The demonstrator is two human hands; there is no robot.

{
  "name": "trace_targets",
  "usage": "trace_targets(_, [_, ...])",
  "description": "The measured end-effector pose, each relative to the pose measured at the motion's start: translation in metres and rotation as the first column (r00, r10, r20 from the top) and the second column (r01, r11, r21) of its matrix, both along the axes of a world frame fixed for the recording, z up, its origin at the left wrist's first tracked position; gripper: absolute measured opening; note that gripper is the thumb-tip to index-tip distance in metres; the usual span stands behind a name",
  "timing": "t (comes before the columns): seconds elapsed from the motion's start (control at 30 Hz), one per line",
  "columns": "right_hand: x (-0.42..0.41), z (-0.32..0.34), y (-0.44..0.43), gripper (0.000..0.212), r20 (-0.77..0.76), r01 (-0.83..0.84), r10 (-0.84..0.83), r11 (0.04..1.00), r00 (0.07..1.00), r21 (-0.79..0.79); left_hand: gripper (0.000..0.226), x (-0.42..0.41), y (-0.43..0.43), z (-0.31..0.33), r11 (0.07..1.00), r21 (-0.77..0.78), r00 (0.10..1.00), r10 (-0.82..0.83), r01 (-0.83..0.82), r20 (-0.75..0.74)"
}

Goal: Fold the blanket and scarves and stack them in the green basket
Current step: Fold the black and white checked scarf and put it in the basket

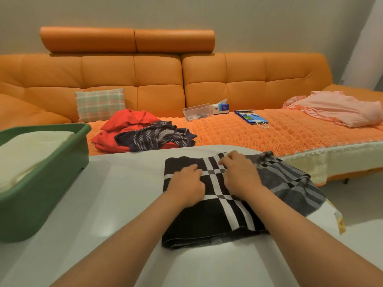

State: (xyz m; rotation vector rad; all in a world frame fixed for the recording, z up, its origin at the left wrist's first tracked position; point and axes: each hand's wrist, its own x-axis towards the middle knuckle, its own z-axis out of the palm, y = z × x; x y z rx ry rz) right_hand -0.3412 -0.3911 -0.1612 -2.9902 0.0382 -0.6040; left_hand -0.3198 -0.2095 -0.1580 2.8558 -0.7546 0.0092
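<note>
Now the plaid scarf (pixel 217 224) lies folded on the white desk (pixel 124 193). Left grip (pixel 186 183) and right grip (pixel 238 172) rest on it, fingers bent onto the cloth; I cannot tell whether they pinch it. At left, the basket (pixel 41 193) holds a folded blanket (pixel 24 154). A red scarf (pixel 124 125) and a striped scarf (pixel 157 137) lie on the sofa (pixel 269 137).

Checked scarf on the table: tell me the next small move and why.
Probably fold the grey end over the black half: the left hand and right hand rest on the checked scarf, whose grey end lies spread to the right, unfolded.
</note>
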Motion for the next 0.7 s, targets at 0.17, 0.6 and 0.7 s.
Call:
trace_targets(0.17, [-0.026, -0.005, 0.005, 0.051, -0.304, -0.129, 0.153, 0.987, 0.940, 0.097, 0.078, -0.028, 0.016, -0.020, 0.994, 0.070, 0.993, -0.080, 0.086, -0.090])
trace_targets(0.6, [-0.048, -0.002, 0.091, 0.074, -0.513, -0.146, 0.218, 0.973, 0.831, 0.177, 0.107, -0.019, 0.160, -0.022, 0.990, 0.143, 0.997, 0.020, -0.010, -0.069])
trace_targets(0.7, [-0.040, -0.004, 0.125, 0.074, -0.518, -0.188, 0.255, 0.966, 0.816, 0.179, 0.113, -0.016, 0.196, -0.022, 0.985, 0.161, 0.995, 0.075, -0.064, -0.066])
